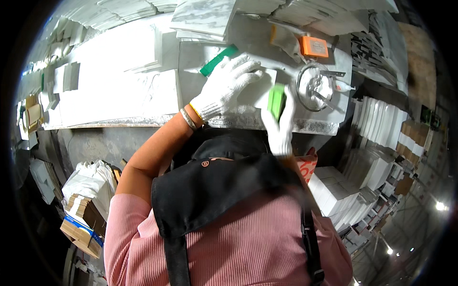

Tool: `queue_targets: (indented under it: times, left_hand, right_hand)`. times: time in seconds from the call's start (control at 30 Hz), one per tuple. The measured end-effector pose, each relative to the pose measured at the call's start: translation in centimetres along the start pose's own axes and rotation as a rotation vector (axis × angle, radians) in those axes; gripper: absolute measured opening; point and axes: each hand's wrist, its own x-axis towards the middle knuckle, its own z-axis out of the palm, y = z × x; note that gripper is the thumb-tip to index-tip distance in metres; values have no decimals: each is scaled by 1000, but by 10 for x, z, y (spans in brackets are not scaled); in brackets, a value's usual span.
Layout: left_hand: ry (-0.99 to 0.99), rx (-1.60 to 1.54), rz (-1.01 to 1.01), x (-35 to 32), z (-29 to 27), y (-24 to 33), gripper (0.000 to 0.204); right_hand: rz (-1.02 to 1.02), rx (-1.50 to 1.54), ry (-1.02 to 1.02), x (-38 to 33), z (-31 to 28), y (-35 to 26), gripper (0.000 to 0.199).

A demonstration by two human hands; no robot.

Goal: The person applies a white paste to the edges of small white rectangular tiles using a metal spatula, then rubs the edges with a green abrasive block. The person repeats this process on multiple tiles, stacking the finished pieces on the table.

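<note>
My left hand (230, 85), in a white knitted glove, lies with outstretched fingers on a white tile (268, 77) on the worktable. My right hand (280, 131), gloved the same way, grips a bright green block (276, 101) between thumb and fingers. The block is at the tile's right part; whether it touches the tile I cannot tell. A dark green strip (218, 60) lies just beyond my left hand. To the right of my right hand stands a round bowl (299, 90) of white paste, with putty knives (324, 99) resting in it.
An orange box (314, 46), a pale glove or cloth (285, 40) and a small white bottle (342, 86) lie around the bowl. Marble-look slabs (202, 18) are stacked at the back, with large white slabs (129, 93) on the left. Tile stacks (377, 121) stand to the right.
</note>
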Motion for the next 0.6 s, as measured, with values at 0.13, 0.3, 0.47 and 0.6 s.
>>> queue_targets:
  times: [0.13, 0.3, 0.47, 0.6]
  left_hand:
    - [4, 57, 51, 0, 8, -7, 74]
    - [-5, 13, 28, 2, -2, -1, 77]
    - [-12, 31, 36, 1, 5, -5, 77]
    - [19, 43, 84, 2, 1, -5, 78]
  right_hand:
    - [165, 245, 25, 78, 8, 1, 68]
    - [46, 123, -40, -10, -12, -17, 76]
    - [94, 166, 10, 69, 1, -17, 67]
    - [98, 258, -27, 25, -1, -5, 71]
